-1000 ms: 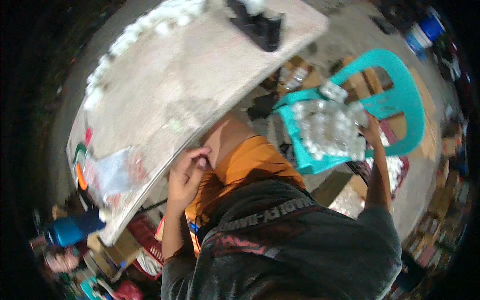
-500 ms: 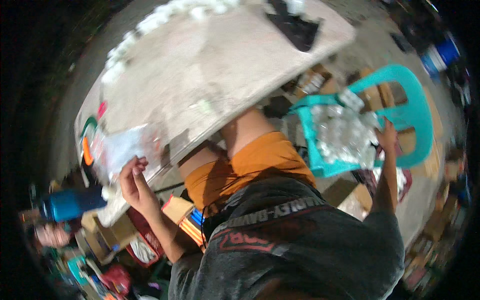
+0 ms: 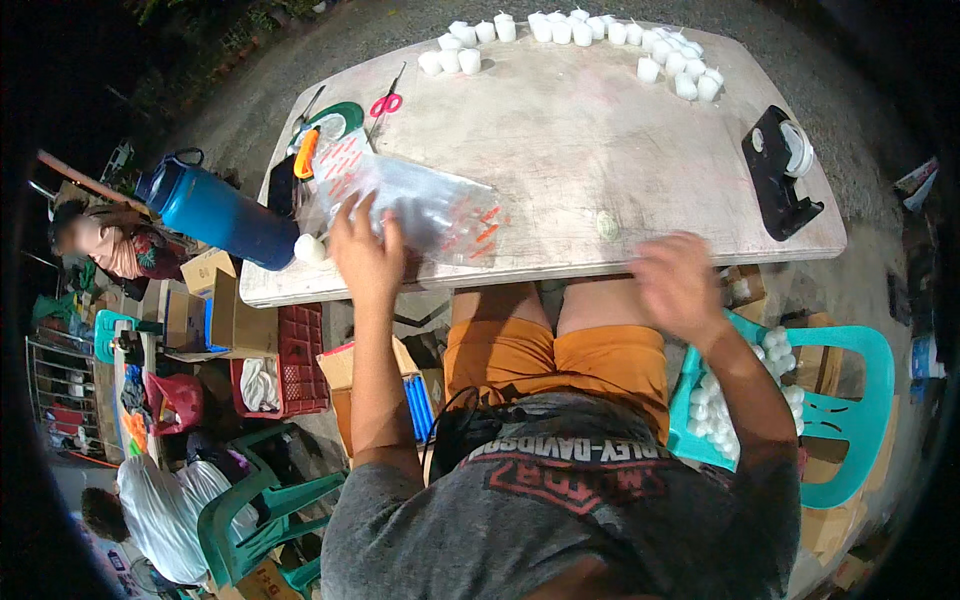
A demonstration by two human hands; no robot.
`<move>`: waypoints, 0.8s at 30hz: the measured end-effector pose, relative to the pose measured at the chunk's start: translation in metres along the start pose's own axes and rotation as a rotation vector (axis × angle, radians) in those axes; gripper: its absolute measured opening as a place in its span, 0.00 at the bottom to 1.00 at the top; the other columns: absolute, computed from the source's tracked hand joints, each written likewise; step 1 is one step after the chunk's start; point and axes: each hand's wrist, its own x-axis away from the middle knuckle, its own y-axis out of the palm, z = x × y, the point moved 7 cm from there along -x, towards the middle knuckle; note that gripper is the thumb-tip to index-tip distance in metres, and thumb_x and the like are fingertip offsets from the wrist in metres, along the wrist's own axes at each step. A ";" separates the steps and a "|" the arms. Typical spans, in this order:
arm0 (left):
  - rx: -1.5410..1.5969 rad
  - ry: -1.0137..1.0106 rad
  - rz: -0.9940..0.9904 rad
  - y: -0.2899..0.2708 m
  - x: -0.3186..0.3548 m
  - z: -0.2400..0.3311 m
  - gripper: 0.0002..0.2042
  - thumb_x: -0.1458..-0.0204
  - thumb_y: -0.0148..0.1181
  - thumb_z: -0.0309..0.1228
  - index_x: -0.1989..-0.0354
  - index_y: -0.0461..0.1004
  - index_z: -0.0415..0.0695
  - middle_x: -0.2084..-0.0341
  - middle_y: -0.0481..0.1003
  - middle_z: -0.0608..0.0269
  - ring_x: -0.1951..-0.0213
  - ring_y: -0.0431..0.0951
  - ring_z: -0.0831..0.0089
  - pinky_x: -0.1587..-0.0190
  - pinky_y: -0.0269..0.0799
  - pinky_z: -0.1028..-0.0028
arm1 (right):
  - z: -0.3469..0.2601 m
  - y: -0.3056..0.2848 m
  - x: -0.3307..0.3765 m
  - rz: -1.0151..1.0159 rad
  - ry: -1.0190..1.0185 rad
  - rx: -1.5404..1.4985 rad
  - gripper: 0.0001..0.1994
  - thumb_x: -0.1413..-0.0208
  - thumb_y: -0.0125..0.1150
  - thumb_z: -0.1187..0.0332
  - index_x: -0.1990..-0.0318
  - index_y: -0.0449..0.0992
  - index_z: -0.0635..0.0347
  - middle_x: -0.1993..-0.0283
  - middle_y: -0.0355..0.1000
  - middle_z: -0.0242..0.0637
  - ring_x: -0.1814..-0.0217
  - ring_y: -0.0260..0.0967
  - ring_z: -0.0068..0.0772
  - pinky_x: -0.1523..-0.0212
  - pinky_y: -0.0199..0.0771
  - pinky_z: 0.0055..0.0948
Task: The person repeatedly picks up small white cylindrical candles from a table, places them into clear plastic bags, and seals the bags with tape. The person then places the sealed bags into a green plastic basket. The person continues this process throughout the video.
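Note:
My left hand (image 3: 368,245) is open, its fingers spread at the near edge of a clear plastic bag (image 3: 425,205) with orange-red print, lying on the table (image 3: 560,150). A single white candle (image 3: 310,248) sits beside that wrist at the table's edge. Over the front edge, my right hand (image 3: 680,287) is smeared by motion; nothing shows in it, but its fingers are too blurred to read. Several small white candles (image 3: 583,34) with wicks stand in a curved row along the far side. A faint pale spot or small piece (image 3: 607,225) is on the table between the hands.
Pink-handled scissors (image 3: 386,103), an orange cutter (image 3: 306,155) and a green ring (image 3: 350,115) lie at left, near a blue bottle (image 3: 225,213). A black tape dispenser (image 3: 770,185) is at right. Bagged white candles (image 3: 712,412) fill a teal chair (image 3: 870,400). People sit at left.
My right hand has left the teal chair and come to the table's front edge. My left hand has moved onto the plastic bag with fingers spread. The view has turned toward the table.

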 end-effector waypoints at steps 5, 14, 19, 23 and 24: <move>0.132 0.170 -0.298 0.052 -0.004 0.031 0.20 0.47 0.51 0.43 0.47 0.71 0.50 0.43 0.64 0.57 0.40 0.60 0.52 0.39 0.51 0.55 | -0.048 0.124 -0.110 -0.151 -0.110 -0.222 0.11 0.54 0.57 0.70 0.61 0.74 0.59 0.55 0.71 0.38 0.50 0.65 0.39 0.47 0.64 0.39; 0.489 -0.082 -0.370 0.058 -0.009 0.016 0.18 0.38 0.38 0.41 0.46 0.70 0.53 0.48 0.71 0.65 0.39 0.61 0.57 0.37 0.43 0.54 | -0.058 0.155 -0.141 -0.204 0.042 -0.352 0.15 0.50 0.55 0.67 0.55 0.69 0.62 0.56 0.64 0.42 0.50 0.63 0.46 0.52 0.68 0.42; 0.480 -0.081 -0.376 0.057 -0.008 0.017 0.19 0.37 0.35 0.43 0.46 0.70 0.53 0.50 0.72 0.63 0.39 0.62 0.59 0.37 0.43 0.55 | -0.057 0.164 -0.147 -0.350 0.068 -0.157 0.12 0.51 0.56 0.61 0.65 0.75 0.61 0.58 0.63 0.40 0.51 0.62 0.43 0.52 0.65 0.42; 0.424 -0.080 -0.402 0.062 -0.010 0.018 0.20 0.38 0.34 0.43 0.46 0.71 0.54 0.47 0.70 0.62 0.39 0.61 0.60 0.36 0.42 0.57 | -0.056 0.156 -0.148 -0.336 0.064 -0.157 0.15 0.54 0.58 0.55 0.71 0.76 0.58 0.53 0.64 0.39 0.45 0.57 0.42 0.44 0.56 0.43; 0.414 -0.105 -0.405 0.065 -0.010 0.015 0.20 0.38 0.34 0.44 0.46 0.71 0.54 0.46 0.69 0.62 0.38 0.60 0.61 0.36 0.42 0.57 | -0.058 0.148 -0.142 -0.295 0.004 -0.160 0.14 0.54 0.59 0.56 0.72 0.76 0.58 0.50 0.64 0.38 0.43 0.56 0.41 0.43 0.54 0.44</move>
